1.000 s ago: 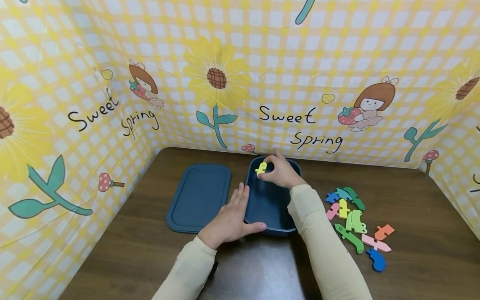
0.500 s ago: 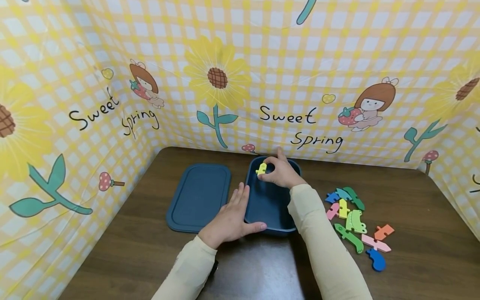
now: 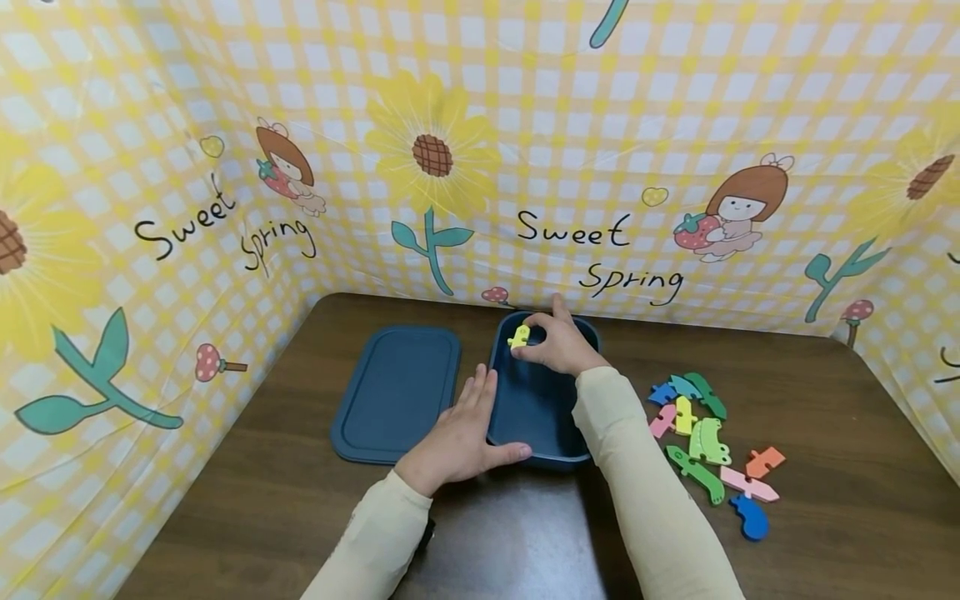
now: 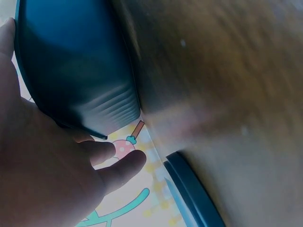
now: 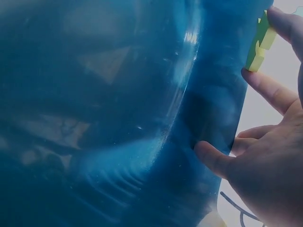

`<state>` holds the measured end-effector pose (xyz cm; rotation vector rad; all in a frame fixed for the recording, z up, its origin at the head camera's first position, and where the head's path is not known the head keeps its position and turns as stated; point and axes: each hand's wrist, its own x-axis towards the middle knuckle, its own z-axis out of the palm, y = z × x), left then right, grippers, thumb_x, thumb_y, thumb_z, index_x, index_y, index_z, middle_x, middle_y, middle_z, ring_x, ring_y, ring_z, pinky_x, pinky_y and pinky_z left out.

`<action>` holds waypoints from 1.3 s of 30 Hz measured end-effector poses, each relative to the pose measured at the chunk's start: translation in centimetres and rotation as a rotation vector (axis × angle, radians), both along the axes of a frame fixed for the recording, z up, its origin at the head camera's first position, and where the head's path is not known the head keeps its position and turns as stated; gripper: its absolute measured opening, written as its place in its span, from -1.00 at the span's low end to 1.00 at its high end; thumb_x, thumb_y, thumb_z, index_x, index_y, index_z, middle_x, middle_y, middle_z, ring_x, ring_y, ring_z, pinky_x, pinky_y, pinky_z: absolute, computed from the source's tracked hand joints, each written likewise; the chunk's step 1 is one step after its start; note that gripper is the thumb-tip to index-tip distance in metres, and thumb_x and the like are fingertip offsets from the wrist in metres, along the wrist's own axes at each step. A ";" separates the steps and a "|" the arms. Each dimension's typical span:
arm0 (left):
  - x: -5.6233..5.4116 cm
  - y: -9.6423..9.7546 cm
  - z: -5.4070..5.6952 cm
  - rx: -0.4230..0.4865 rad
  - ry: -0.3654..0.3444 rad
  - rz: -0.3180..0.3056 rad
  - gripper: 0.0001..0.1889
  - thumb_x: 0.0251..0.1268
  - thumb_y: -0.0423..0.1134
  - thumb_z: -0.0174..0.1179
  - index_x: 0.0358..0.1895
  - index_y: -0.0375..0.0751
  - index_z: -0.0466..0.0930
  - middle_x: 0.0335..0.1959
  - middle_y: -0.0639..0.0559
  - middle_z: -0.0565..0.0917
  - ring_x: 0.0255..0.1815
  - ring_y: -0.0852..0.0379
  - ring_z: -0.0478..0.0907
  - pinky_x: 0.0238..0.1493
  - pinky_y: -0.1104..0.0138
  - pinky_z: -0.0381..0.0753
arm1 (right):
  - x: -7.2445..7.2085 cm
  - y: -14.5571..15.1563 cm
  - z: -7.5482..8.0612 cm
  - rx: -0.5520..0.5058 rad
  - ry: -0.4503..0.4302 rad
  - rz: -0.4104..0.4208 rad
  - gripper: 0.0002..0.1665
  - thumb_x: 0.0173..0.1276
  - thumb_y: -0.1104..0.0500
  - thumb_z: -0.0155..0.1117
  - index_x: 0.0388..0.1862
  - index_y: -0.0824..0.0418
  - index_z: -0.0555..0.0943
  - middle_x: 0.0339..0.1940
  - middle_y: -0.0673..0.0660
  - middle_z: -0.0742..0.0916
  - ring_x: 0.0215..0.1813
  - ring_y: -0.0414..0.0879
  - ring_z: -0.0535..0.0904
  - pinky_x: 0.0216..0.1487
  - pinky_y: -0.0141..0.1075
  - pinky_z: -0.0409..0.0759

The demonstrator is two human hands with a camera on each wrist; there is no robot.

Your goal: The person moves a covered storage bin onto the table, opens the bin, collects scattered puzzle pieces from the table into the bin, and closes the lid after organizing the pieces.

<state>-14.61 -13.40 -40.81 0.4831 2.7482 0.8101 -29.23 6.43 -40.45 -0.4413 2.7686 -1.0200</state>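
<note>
My right hand [image 3: 561,343] pinches a small yellow puzzle piece [image 3: 519,336] between thumb and finger, over the far left part of a dark blue plastic box [image 3: 536,417]. In the right wrist view the same yellow piece [image 5: 259,45] sits at the fingertips, near the box wall. My left hand [image 3: 459,437] lies along the box's near left side, fingers straight and thumb stretched along the near rim. The left wrist view has that hand [image 4: 52,161] against the outside of the box [image 4: 75,61], its fingers apart.
A flat blue lid [image 3: 397,392] lies left of the box on the brown table [image 3: 247,500]. To the right are several loose puzzle pieces, among them a light green one [image 3: 708,442], an orange one [image 3: 765,461] and a blue one [image 3: 750,517]. A patterned cloth [image 3: 465,108] stands behind.
</note>
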 end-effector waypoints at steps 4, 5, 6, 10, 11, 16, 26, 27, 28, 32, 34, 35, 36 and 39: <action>0.0 0.0 0.0 0.002 -0.003 0.003 0.20 0.26 0.37 0.23 0.65 -0.19 -0.33 0.65 -0.10 -0.34 0.63 -0.10 -0.33 0.43 -0.25 0.01 | 0.1 -0.1 0.0 0.006 0.006 0.003 -0.20 0.29 -0.17 0.45 0.41 0.15 0.49 0.66 0.26 -0.23 0.64 0.19 -0.28 0.48 0.16 0.06; 0.0 0.0 0.0 0.003 -0.004 0.004 0.20 0.26 0.37 0.23 0.65 -0.19 -0.33 0.65 -0.10 -0.35 0.63 -0.10 -0.34 0.43 -0.25 0.01 | 0.1 -0.1 0.0 0.007 0.008 0.005 -0.20 0.30 -0.17 0.44 0.42 0.16 0.48 0.66 0.26 -0.23 0.64 0.19 -0.28 0.48 0.16 0.06; 0.0 0.0 0.0 0.004 -0.004 0.004 0.20 0.26 0.37 0.23 0.65 -0.18 -0.33 0.65 -0.09 -0.35 0.63 -0.10 -0.34 0.43 -0.25 0.01 | 0.1 -0.1 0.1 0.008 0.009 0.006 -0.20 0.30 -0.17 0.44 0.42 0.15 0.48 0.66 0.26 -0.22 0.64 0.19 -0.28 0.49 0.16 0.06; 0.0 0.0 0.0 0.005 -0.004 0.005 0.20 0.27 0.37 0.23 0.65 -0.18 -0.34 0.65 -0.08 -0.36 0.63 -0.10 -0.34 0.43 -0.25 0.01 | 0.2 -0.2 0.2 0.008 0.012 0.006 -0.20 0.30 -0.17 0.44 0.42 0.15 0.48 0.66 0.27 -0.22 0.64 0.17 -0.29 0.49 0.14 0.05; 0.0 0.0 -0.1 0.006 -0.002 0.004 0.20 0.27 0.37 0.23 0.65 -0.18 -0.34 0.65 -0.09 -0.35 0.63 -0.10 -0.33 0.43 -0.26 0.01 | 0.2 -0.2 0.2 0.011 0.014 0.005 -0.20 0.30 -0.17 0.44 0.42 0.15 0.48 0.66 0.27 -0.21 0.64 0.17 -0.29 0.49 0.14 0.05; -0.1 0.0 -0.2 0.005 0.003 0.004 0.20 0.27 0.37 0.23 0.65 -0.19 -0.34 0.66 -0.12 -0.34 0.63 -0.14 -0.32 0.42 -0.27 0.02 | 0.0 -0.3 0.0 0.024 0.014 0.004 -0.19 0.31 -0.19 0.43 0.44 0.12 0.47 0.66 0.27 -0.22 0.64 0.16 -0.32 0.50 0.14 0.03; -0.1 0.0 -0.2 -0.006 0.013 -0.004 0.21 0.26 0.39 0.22 0.65 -0.19 -0.35 0.65 -0.13 -0.35 0.63 -0.15 -0.31 0.41 -0.28 0.04 | 0.0 -0.4 0.2 0.048 -0.011 -0.007 -0.09 0.28 -0.22 0.45 0.52 0.07 0.39 0.67 0.22 -0.25 0.64 0.11 -0.39 0.50 0.16 -0.01; -0.1 0.0 -0.2 -0.005 0.015 -0.006 0.21 0.26 0.39 0.22 0.65 -0.19 -0.35 0.65 -0.14 -0.35 0.63 -0.16 -0.31 0.41 -0.28 0.04 | 0.1 -0.4 0.2 0.050 -0.013 -0.008 -0.07 0.28 -0.22 0.45 0.54 0.06 0.37 0.67 0.21 -0.26 0.64 0.10 -0.40 0.50 0.16 -0.01; -0.1 0.0 -0.2 -0.004 0.016 -0.007 0.21 0.26 0.39 0.22 0.65 -0.19 -0.35 0.65 -0.14 -0.35 0.63 -0.17 -0.31 0.41 -0.28 0.05 | 0.1 -0.4 0.2 0.050 -0.015 -0.007 -0.06 0.29 -0.21 0.45 0.55 0.06 0.35 0.67 0.21 -0.26 0.64 0.10 -0.41 0.50 0.17 -0.01; 0.0 0.0 -0.1 0.002 0.014 -0.005 0.21 0.27 0.37 0.23 0.65 -0.19 -0.36 0.65 -0.13 -0.36 0.63 -0.16 -0.31 0.40 -0.29 0.04 | 0.2 -0.4 0.4 0.046 -0.013 -0.003 -0.09 0.33 -0.17 0.44 0.55 0.08 0.34 0.67 0.22 -0.26 0.64 0.10 -0.40 0.51 0.15 -0.01; 0.0 0.0 -0.1 0.004 0.012 -0.003 0.21 0.27 0.37 0.23 0.65 -0.18 -0.36 0.65 -0.14 -0.35 0.63 -0.16 -0.32 0.40 -0.29 0.04 | 0.3 -0.4 0.5 0.037 -0.014 0.000 -0.12 0.34 -0.15 0.43 0.55 0.08 0.35 0.67 0.22 -0.26 0.64 0.11 -0.39 0.51 0.15 -0.01; 0.0 0.1 -0.1 0.005 0.011 -0.001 0.21 0.26 0.37 0.23 0.65 -0.18 -0.36 0.65 -0.13 -0.36 0.63 -0.15 -0.32 0.41 -0.29 0.03 | 0.3 -0.4 0.6 0.031 -0.014 0.000 -0.14 0.35 -0.14 0.42 0.54 0.08 0.36 0.67 0.22 -0.25 0.64 0.11 -0.38 0.51 0.15 -0.01; 0.0 0.1 -0.1 0.005 0.010 0.000 0.21 0.26 0.37 0.23 0.65 -0.18 -0.36 0.65 -0.13 -0.35 0.63 -0.15 -0.32 0.40 -0.29 0.03 | 0.3 -0.3 0.6 0.023 -0.014 -0.001 -0.16 0.36 -0.13 0.42 0.53 0.08 0.37 0.67 0.22 -0.25 0.64 0.12 -0.37 0.51 0.15 -0.01; 0.1 0.1 0.0 0.008 0.007 0.002 0.21 0.26 0.37 0.23 0.65 -0.18 -0.35 0.65 -0.13 -0.35 0.63 -0.13 -0.32 0.41 -0.29 0.03 | 0.4 -0.2 0.8 -0.006 -0.010 -0.001 -0.22 0.40 -0.08 0.38 0.52 0.09 0.39 0.67 0.24 -0.23 0.64 0.16 -0.31 0.50 0.17 0.01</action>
